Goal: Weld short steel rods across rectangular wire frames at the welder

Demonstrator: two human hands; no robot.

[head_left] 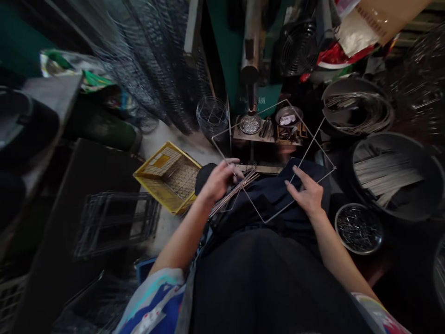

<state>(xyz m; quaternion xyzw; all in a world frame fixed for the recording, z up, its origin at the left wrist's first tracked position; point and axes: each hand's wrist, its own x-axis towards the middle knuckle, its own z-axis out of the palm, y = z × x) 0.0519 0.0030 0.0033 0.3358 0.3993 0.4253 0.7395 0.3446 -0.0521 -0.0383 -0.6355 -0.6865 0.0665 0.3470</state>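
A thin bent wire frame point(266, 221) with angular corners spans the space between my hands, above my lap. My left hand point(220, 181) closes its fingers around the left side of this frame, slightly blurred. On the right, a straight stretch of wire point(308, 147) slants across the frame, and my right hand point(308, 191) pinches it between thumb and forefinger. Whether that stretch is joined to the frame I cannot tell. A bundle of straight metal rods point(231, 197) lies across my lap beneath my left hand.
Ahead stands a green machine point(274, 95) with a small bowl of metal bits point(251, 124) below its head. A yellow crate point(167, 178) sits left. At right are tubs of wire point(358, 106), rods point(385, 171) and a bowl of small dark pieces point(359, 228). Wire racks point(116, 222) lean at lower left.
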